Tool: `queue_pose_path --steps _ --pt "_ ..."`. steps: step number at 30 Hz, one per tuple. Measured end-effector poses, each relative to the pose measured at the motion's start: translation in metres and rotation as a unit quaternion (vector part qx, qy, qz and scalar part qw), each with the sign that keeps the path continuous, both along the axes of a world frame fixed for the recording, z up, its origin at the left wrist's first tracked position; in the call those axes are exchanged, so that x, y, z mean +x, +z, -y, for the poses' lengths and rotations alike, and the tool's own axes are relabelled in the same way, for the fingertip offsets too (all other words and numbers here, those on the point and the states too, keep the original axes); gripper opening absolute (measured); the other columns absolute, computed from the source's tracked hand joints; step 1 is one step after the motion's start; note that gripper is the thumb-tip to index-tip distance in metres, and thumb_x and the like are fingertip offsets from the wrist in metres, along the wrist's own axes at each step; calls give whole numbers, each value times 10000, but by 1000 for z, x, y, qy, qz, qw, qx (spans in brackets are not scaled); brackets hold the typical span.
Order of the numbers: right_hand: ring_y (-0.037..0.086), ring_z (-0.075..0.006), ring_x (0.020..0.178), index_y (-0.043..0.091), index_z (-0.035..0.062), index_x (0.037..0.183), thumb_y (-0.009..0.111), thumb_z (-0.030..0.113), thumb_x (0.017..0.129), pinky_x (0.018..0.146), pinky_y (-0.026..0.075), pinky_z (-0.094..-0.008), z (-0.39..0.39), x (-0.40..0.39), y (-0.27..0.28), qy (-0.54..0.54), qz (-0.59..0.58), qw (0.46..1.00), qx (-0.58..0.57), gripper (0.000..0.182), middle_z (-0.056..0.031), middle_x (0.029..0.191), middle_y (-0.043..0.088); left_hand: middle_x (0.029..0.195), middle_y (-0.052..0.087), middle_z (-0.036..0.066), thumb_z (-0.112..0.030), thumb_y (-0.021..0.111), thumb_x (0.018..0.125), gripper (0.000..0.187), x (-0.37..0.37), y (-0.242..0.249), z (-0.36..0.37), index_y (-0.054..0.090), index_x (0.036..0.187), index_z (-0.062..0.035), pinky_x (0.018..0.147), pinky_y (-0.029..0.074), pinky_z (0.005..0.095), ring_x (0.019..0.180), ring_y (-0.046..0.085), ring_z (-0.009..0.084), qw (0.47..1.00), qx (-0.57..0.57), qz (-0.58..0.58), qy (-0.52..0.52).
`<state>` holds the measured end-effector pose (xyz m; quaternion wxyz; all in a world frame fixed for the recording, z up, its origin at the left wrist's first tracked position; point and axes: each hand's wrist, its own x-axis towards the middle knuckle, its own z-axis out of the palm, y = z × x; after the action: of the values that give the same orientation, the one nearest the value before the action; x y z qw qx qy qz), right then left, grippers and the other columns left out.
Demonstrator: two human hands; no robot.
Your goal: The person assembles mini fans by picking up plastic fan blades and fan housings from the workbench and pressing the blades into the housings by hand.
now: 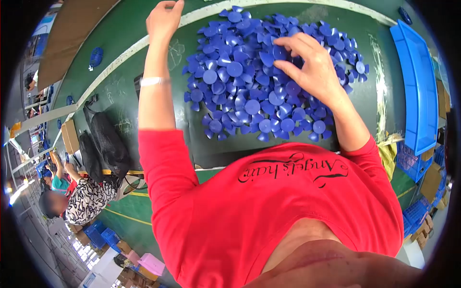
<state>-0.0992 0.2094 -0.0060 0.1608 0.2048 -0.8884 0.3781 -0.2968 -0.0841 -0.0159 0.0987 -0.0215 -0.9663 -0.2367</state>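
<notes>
A broad heap of blue bladed plastic pieces [234, 69] lies on the dark green table [180, 103]. Over the heap's upper right part is my right hand [307, 62], thumb and fingers apart; blue pieces show between and below the fingertips, and none is clearly gripped. My left hand [164, 20] is raised at the upper left, away from the heap, near a pale strip [129, 52] on the table. Its fingers are loosely bent with the tips apart, and nothing shows in it. A white band [154, 81] is round the left forearm.
On the right stands a long blue tray [418, 89]. A black mesh bag [106, 139] hangs at the left edge, beside a cardboard piece [70, 136]. Another blue part [96, 56] lies further left. A co-worker in a patterned top [89, 201] is at the lower left.
</notes>
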Motion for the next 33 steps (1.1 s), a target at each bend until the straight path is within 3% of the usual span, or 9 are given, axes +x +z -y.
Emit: queue_pose_path --steps 3,9,14,15,17,23,25,27,33 --pt "568 -295 787 624 31 997 749 125 690 732 474 -378 2 1 1 9 6 1000 1 344 -105 838 580 970 658 229 -384 604 830 400 -55 -20 -12 648 973 -14 841 481 408 957 627 359 998 -8 -18 59" --pt "574 -299 835 623 31 1005 758 106 676 743 484 -381 6 3 3 14 1 1000 15 363 -105 885 589 1031 667 197 -348 649 782 383 -135 -76 -49 692 978 -21 885 484 394 1006 627 339 998 2 -35 54" --pt "579 -300 845 625 29 1006 759 85 664 746 486 -381 3 3 7 13 17 1000 -2 372 -109 890 590 898 681 167 -125 586 747 191 -160 -60 -53 667 885 -20 685 527 384 828 663 290 940 -268 193 -82" --pt "579 -301 845 626 29 1006 758 81 662 745 486 -381 2 3 8 12 16 1000 -10 372 -110 890 589 854 656 145 -114 579 747 166 -147 -59 -51 648 873 -30 654 519 380 782 646 269 973 -3 219 -71" --pt "580 -306 835 626 25 1003 751 74 661 737 484 -379 0 1 13 6 3 1000 -9 368 -121 883 592 766 607 100 -93 565 749 118 -111 -52 -44 610 849 -50 593 504 372 691 613 229 835 509 208 -26" --pt "583 -246 763 642 40 1036 737 36 692 681 492 -323 14 -16 40 -4 -56 998 -25 357 -103 896 598 837 623 118 -124 515 819 139 49 -2 -63 603 872 -30 645 521 413 723 622 276 794 607 13 -25" --pt "579 -246 777 643 41 1043 740 46 696 707 477 -326 22 -18 43 -7 -88 996 -21 361 -98 896 597 748 597 79 -315 525 930 328 109 6 -73 595 912 4 726 478 331 725 557 146 780 617 12 -101" --pt "573 -249 809 645 46 1046 746 61 697 748 455 -337 30 -17 41 -12 -122 992 2 364 -95 900 593 844 549 72 -354 447 981 358 149 -9 -86 488 1003 1 757 447 312 818 505 129 871 487 -58 -10" --pt "547 -297 891 619 37 1038 726 69 686 846 404 -399 44 -7 37 28 -173 981 84 370 -114 923 571 967 550 85 -348 425 1001 411 209 6 -109 415 1207 8 786 427 295 867 504 145 833 551 -21 -48"
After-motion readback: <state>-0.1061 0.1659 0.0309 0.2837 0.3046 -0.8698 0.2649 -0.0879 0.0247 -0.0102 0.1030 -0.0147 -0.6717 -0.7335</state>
